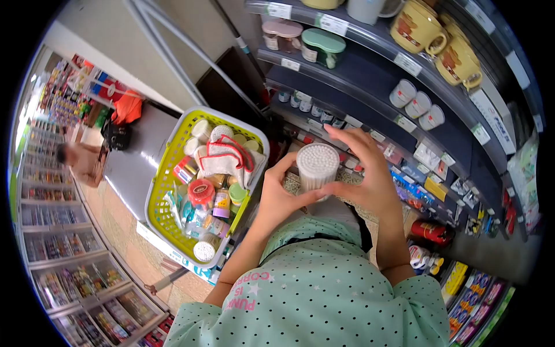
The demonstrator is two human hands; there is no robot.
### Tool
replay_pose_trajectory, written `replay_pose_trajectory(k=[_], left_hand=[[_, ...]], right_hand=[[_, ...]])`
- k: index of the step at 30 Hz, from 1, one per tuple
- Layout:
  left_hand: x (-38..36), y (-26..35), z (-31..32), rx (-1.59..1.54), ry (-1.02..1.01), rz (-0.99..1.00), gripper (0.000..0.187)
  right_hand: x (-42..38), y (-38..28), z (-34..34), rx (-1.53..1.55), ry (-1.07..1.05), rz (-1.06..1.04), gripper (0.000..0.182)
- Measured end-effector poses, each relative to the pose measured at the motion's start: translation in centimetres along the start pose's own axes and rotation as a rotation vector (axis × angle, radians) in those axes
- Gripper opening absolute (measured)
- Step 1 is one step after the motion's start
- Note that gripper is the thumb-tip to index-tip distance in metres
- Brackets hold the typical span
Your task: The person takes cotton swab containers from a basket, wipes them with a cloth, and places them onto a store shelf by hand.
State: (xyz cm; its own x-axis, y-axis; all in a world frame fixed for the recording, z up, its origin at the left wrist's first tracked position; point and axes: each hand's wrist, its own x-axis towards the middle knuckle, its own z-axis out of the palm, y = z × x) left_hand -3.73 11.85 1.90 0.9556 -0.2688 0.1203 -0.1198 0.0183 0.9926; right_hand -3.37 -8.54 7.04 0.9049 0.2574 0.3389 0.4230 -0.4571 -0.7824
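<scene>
Clear cylindrical plastic swab tub, long axis roughly upright
Left hand grasps from left; right hand, fingers spread, thumb touching.

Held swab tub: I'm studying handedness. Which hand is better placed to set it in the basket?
Left, probably. The left hand is nearer the yellow-green basket and curls against the swab tub; the right hand is farther away and more open.
</scene>
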Motion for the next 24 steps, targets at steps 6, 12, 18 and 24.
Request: replay_pose_trajectory(k=[6,12,18,24], left_hand=[[1.5,-1.3,-0.4,-0.655,-0.417,-0.439,0.071],[2.6,-2.2,1.0,-0.731,-0.555,-0.477,0.073],[4.3,-0.6,2.4,-0.5,-0.411,-0.327,0.059],[4.9,2.0,4.3,0.543,-0.17,0.499,0.104]], right_hand=[[-1.2,2.3,-2.8,0.393,-0.178,0.071,0.097],[-1.8,2.8,-4.2,0.499,-0.24,0.182,0.085],[-2.0,2.3,-4.0,0.555,0.065,0.334,0.06],[-1.5,3.1,-3.1,0.293,0.332,0.423,0.055]])
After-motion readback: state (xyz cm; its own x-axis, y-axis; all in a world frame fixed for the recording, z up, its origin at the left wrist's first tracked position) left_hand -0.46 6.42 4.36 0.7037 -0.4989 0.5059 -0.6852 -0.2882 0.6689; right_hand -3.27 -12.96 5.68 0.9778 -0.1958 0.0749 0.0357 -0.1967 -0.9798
